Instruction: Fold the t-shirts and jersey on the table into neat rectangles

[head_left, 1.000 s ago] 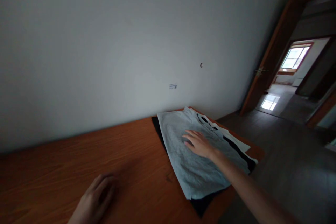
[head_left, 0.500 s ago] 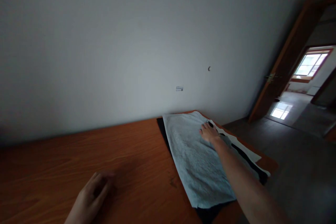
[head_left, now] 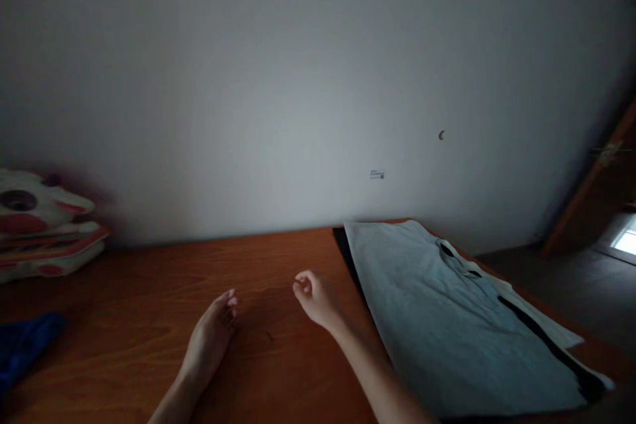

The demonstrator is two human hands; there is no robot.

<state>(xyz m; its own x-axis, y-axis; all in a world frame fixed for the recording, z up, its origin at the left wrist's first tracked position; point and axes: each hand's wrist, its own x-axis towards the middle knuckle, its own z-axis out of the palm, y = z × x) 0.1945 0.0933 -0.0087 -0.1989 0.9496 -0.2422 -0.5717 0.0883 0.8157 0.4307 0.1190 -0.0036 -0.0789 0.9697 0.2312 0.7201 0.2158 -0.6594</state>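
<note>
The grey cloth [head_left: 447, 331] lies just right of the right hand [head_left: 320, 301]

The grey cloth is spread over a black cloth [head_left: 348, 255], which shows at its near-finger edge, and a white cloth [head_left: 546, 324] on the side farther from the fingers. The right hand's fingers are curled, with a small gap inside the bend of thumb and forefinger; nothing shows in their hold. The left hand [head_left: 209, 338] has its fingers loosely bent, partly open and empty as far as they show. Whether either hand touches the worktop [head_left: 189, 278] cannot be told. Left of the left fingers lie a blue cloth [head_left: 24, 344] and, beyond it, a white-and-red object [head_left: 44, 228].
</note>
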